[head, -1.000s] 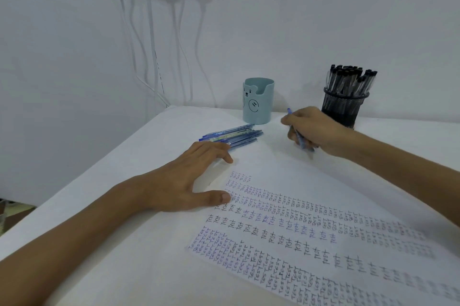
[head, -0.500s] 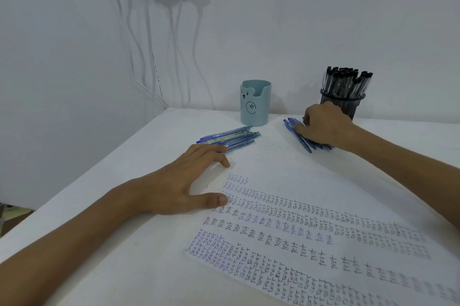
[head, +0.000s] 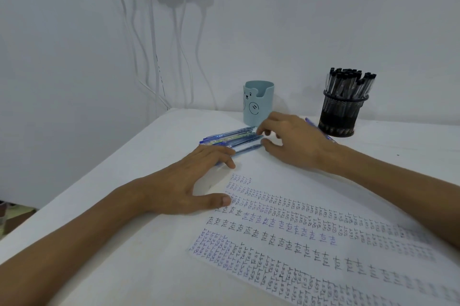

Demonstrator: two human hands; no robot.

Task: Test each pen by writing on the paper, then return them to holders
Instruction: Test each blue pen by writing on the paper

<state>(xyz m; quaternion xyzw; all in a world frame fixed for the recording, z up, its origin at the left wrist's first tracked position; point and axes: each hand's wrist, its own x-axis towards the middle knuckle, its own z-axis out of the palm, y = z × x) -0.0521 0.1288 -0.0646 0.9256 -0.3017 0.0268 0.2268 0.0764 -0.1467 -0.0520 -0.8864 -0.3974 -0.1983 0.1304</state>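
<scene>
Paper (head: 249, 251) rows read "TEST"; right hand (head: 296, 141) at blue pens (head: 231, 137).

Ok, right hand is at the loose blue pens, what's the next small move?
Probably pinch the nearest of the blue pens with the right hand and lift it: its fingers hover open at their ends, holding nothing, while the left hand rests flat by the paper.

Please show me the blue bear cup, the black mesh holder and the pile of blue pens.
blue bear cup (head: 262, 106): head view, front wall.
black mesh holder (head: 341, 116): head view, mesh wall.
pile of blue pens (head: 229, 137): head view, middle of barrels.
</scene>
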